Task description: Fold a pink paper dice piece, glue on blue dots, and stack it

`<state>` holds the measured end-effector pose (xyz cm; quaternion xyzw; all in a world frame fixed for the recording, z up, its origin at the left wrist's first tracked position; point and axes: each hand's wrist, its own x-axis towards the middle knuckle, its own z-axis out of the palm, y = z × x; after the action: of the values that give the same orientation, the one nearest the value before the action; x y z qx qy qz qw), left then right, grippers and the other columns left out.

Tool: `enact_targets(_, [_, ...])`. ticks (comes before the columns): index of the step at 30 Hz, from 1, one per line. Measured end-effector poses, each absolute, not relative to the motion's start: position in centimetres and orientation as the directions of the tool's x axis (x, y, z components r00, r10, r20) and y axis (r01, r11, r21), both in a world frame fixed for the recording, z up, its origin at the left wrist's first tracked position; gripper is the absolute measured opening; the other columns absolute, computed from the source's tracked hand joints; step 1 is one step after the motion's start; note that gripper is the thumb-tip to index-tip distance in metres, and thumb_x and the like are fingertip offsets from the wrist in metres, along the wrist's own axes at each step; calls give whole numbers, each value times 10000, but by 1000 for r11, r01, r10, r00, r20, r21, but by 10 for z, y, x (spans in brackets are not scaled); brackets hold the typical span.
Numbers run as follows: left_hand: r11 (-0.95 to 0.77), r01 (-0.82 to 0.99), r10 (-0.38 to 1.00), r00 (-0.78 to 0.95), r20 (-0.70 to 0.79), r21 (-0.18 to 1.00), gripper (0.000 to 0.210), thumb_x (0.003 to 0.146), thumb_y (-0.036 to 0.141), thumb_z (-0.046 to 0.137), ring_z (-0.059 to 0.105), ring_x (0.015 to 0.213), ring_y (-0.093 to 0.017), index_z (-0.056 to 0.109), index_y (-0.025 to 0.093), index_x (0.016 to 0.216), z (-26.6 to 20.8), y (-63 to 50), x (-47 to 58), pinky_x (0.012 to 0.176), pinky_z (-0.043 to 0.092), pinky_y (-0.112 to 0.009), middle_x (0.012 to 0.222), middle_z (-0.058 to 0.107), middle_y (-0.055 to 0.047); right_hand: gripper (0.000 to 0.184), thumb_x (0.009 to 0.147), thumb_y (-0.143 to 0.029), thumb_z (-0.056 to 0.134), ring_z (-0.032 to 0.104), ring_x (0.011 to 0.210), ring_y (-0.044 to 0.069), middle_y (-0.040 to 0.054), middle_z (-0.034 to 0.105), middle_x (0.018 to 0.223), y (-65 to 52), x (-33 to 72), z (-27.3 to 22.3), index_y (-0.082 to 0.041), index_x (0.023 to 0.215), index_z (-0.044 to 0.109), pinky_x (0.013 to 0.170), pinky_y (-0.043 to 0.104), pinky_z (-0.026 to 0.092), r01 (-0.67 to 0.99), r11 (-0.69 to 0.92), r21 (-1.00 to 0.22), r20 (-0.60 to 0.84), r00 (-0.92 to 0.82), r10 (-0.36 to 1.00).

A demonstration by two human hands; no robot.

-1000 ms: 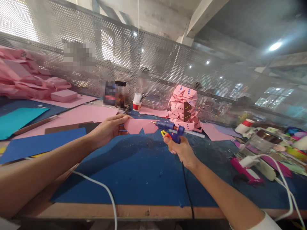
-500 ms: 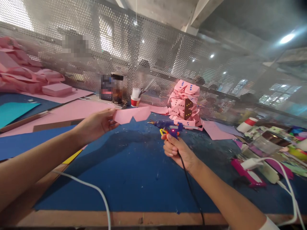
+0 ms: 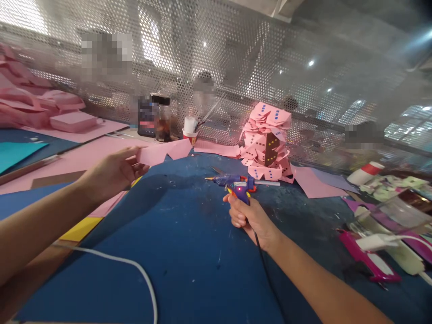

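Observation:
Pinched by one end in my left hand point(image 3: 116, 173) is a pink paper piece point(image 3: 165, 151) with a V-shaped notch in its lower edge, held above the table. My right hand point(image 3: 248, 216) is wrapped round the handle of a blue hot glue gun point(image 3: 232, 181) with a small red light on its side. Its nozzle points left, apart from the paper. A clear glue stick pokes out of the back, and a black cord hangs from the handle. Behind the gun rises a stack of folded pink paper pieces point(image 3: 266, 139) with blue, yellow and dark dots.
A blue mat point(image 3: 182, 252) covers the table, with a white cable point(image 3: 135, 263) across its left front. Pink sheets and bundles point(image 3: 72, 121) lie at left. By the perforated metal screen stand a paper cup point(image 3: 190, 130) and a jar point(image 3: 164, 123). Clutter and a magenta object point(image 3: 369, 258) are at right.
My left hand has moved left with the pink paper, widening the gap to the glue gun. The glue gun sits slightly lower in view, and the camera has shifted.

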<state>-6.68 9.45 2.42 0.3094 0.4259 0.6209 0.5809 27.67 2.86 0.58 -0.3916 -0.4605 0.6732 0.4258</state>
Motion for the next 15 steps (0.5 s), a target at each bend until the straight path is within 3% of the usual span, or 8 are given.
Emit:
enact_targets(9, [65,-422,979,-147,-139,904,104,895,178,597,650,580,-119,697,209,894,21,96,-67,567,593,-172,621,636,11,342,803,-483,765,302,418,54,-115,355,465,58,278,1,-179,869,622,428,198,296,21,-160,-987,-158,-337,928])
enact_targets(15, [64,-393,981,-143,-130,917,102,883,194,638,640,652,-109,710,221,949,10,101,-68,609,605,-175,811,705,2,306,841,-484,721,351,402,61,-102,396,477,69,279,-5,-194,881,628,418,199,355,121,-93,-988,-129,-334,934])
